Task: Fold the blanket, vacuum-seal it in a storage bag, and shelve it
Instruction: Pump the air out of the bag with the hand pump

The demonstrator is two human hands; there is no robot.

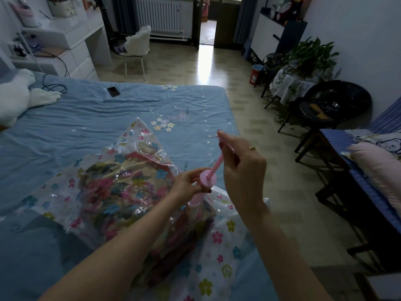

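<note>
A clear storage bag printed with small flowers lies on the blue bed. Inside it is the folded blanket with a red, pink and green flower pattern. A pink hand pump stands upright on the bag. My left hand grips the top of the pump's barrel. My right hand holds the pump's handle above it, and the pink rod shows between handle and barrel. The bag's plastic is crinkled around the blanket.
A black phone and a white plush toy lie on the bed's far side. On the right stand a black chair, a plant table and a bench with a pink pillow. A white chair stands by the radiator.
</note>
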